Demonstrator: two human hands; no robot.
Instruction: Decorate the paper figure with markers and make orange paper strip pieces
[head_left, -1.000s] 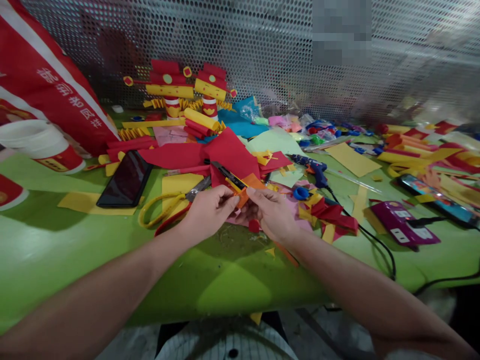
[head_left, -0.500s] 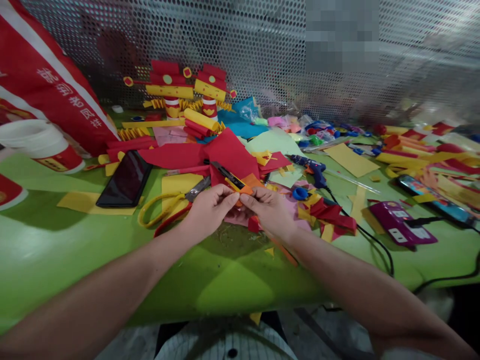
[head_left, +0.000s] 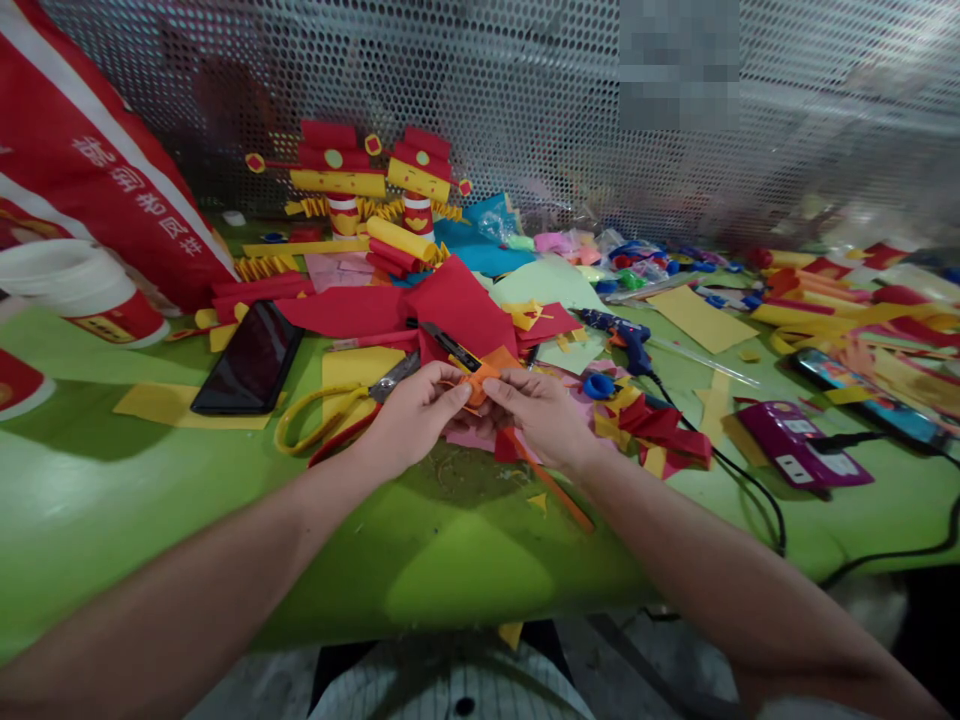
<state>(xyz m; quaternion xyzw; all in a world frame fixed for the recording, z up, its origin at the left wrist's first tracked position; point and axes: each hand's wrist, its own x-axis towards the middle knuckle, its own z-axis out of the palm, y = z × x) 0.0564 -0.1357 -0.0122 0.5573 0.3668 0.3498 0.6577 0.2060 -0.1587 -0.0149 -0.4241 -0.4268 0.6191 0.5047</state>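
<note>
Between the fingertips of both hands is a small orange paper piece (head_left: 477,388), slightly blurred. My left hand (head_left: 421,408) pinches its left side, and my right hand (head_left: 534,408) pinches its right side with the thumb on top. A long orange strip (head_left: 559,493) slants down to the right below my right hand. Just beyond the fingers lies a black-bladed cutter (head_left: 452,345) on red paper (head_left: 466,308). Scissors with yellow and red handles (head_left: 319,412) rest left of my left hand, their blades partly behind it.
A phone (head_left: 249,358) and white cups (head_left: 82,290) stand to the left. Two red and yellow paper figures (head_left: 337,175) are at the back. On the right are a blue glue gun (head_left: 630,340), red and yellow scraps (head_left: 660,425), a purple power socket (head_left: 804,445) and black cables.
My fingers have shifted slightly apart around the orange piece, and more of it shows. The long orange strip is more exposed beside my right hand.
</note>
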